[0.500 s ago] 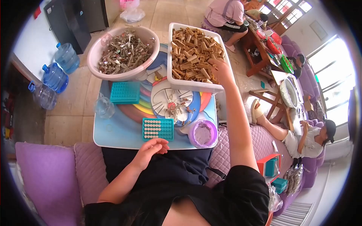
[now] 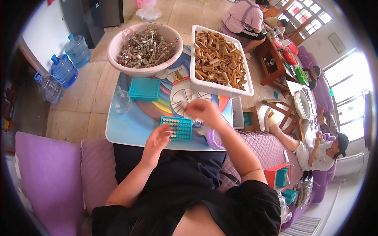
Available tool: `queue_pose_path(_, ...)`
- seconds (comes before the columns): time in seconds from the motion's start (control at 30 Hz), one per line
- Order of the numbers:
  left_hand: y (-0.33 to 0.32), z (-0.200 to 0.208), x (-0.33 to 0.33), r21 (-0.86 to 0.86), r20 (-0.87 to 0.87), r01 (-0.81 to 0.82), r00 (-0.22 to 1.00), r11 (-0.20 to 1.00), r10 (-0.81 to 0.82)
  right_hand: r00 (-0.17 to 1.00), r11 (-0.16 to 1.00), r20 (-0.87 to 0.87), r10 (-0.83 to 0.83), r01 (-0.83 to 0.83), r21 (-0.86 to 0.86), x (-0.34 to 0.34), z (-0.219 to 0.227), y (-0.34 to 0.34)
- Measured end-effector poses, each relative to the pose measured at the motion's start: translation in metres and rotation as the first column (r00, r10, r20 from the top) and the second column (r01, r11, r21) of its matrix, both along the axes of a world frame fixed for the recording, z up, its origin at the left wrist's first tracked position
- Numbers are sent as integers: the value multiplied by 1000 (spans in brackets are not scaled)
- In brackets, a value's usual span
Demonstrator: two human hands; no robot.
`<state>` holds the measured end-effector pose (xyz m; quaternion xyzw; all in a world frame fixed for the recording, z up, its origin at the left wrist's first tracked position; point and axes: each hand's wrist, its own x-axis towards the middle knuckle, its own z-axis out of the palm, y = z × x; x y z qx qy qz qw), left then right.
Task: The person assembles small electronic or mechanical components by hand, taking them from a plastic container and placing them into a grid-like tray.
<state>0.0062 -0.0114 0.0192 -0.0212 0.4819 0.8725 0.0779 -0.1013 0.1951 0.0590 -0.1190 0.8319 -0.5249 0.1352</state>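
Note:
Over the tray's left edge is my left hand [image 2: 156, 142], its fingers loosely apart with nothing visible in them. It partly covers a small teal tray [image 2: 183, 135] with rows of round holes; white round pieces [image 2: 169, 120] fill some of them. My right hand [image 2: 203, 113], blurred, hovers above the table just beyond the tray. Its fingers are bent together, and whatever they hold cannot be made out. Beneath and beside it are small metallic pieces [image 2: 189, 96], partly hidden. A purple-rimmed tub [image 2: 215, 140] stands under my right forearm.
Farther off are a white bin [image 2: 224, 89] of tan slotted pieces and a pink basin [image 2: 114, 59] of metallic pieces. A second teal tray [image 2: 144, 89] and a clear jug [image 2: 122, 101] stand at the table's left. Other people sit at the right, along another table [image 2: 271, 70].
My right hand has left the bin of tan pieces and come back toward the tray. My left hand has moved up over the tray's left edge. The view has shifted slightly.

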Motion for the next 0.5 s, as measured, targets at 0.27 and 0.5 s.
queue_pose_path(0.27, -17, -33, 4, 238, 192, -98, 980, 966, 52, 999, 958, -20, 37, -29, 285, 33, -20, -35)
queue_pose_path(0.5, -11, -26, 6, 252, 155, 33, 985, 967, -74, 928, 719, -208, -311, 372, 587, -31, -75, -2)
